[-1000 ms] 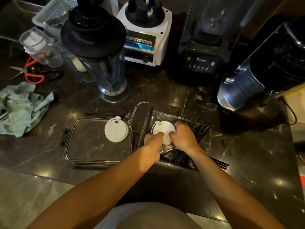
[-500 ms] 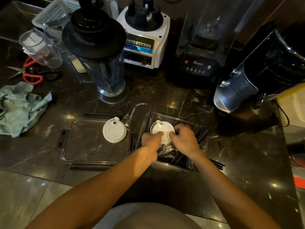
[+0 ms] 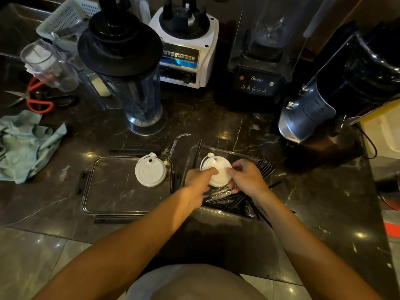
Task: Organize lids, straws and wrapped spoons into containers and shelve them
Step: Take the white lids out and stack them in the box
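Observation:
A white round cup lid (image 3: 218,169) is pinched from both sides, by my left hand (image 3: 199,180) and my right hand (image 3: 246,176), above a clear rectangular container (image 3: 223,150). That container holds several black straws (image 3: 233,202) and some clear wrapping; more straws (image 3: 267,167) stick out over its right rim. A second white lid (image 3: 150,171) lies on the flat clear container lid (image 3: 108,187) to the left.
Blenders stand along the back: a clear jar with a black top (image 3: 129,83), a white base (image 3: 186,50), a black unit (image 3: 257,79) and a dark tilted jar (image 3: 337,87). Red-handled scissors (image 3: 32,100), a green cloth (image 3: 23,146) and a white basket (image 3: 67,18) are at the left.
Both hands stay on the white lid over the straw container, lifting it slightly. The camera view has shifted a little; nothing else has moved.

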The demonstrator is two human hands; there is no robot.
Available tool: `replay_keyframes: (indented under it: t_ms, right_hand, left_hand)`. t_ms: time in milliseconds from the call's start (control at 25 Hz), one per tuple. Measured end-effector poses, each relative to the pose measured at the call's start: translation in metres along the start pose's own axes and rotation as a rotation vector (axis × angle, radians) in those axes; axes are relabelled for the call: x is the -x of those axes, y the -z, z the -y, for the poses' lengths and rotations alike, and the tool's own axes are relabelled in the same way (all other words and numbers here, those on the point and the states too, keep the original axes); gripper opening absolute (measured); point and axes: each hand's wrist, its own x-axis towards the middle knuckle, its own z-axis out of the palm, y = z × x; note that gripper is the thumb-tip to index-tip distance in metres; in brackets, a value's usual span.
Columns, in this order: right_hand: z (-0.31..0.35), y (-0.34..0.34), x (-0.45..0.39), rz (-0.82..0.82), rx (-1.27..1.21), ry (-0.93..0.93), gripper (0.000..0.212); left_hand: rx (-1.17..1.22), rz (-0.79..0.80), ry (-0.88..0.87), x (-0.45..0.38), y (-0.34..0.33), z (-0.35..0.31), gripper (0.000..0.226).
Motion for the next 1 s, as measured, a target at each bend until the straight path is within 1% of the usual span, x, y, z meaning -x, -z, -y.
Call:
replay_keyframes:
  t_ms: [200, 280, 360, 440, 520, 600, 720, 1000]
  right_hand:
    - [0.003, -0.006, 0.000, 0.024, 0.133, 0.017, 0.013]
    - [0.000, -0.007, 0.002, 0.033, 0.113, 0.000, 0.017]
    - [0.000, -0.004, 0.005, 0.039, 0.042, -0.004, 0.021]
    - [0.001, 0.000, 0.010, 0.053, -0.061, 0.004, 0.025]
    - [0.005, 0.006, 0.013, 0.094, -0.143, 0.025, 0.029]
    - [0.010, 0.011, 0.015, 0.150, -0.194, 0.068, 0.032]
    - [0.019, 0.017, 0.018, 0.203, -0.250, 0.133, 0.029]
    - [0.042, 0.009, 0.027, 0.138, -0.159, 0.298, 0.017]
  left_hand:
    - [-0.053, 0.028, 0.031, -0.004, -0.001, 0.000, 0.014]
    - [-0.034, 0.021, -0.003, -0.007, -0.001, 0.003, 0.016]
    - [-0.030, 0.032, -0.067, -0.007, 0.001, 0.005, 0.014]
    - [-0.034, 0.115, -0.124, -0.002, 0.005, 0.007, 0.016]
    - [0.011, 0.233, -0.152, 0.001, 0.009, 0.007, 0.031]
    - [0.054, 0.308, -0.191, 0.005, 0.017, 0.003, 0.039]
    - [0.100, 0.375, -0.230, 0.009, 0.031, -0.004, 0.041]
    - [0.150, 0.436, -0.282, 0.020, 0.056, -0.016, 0.036]
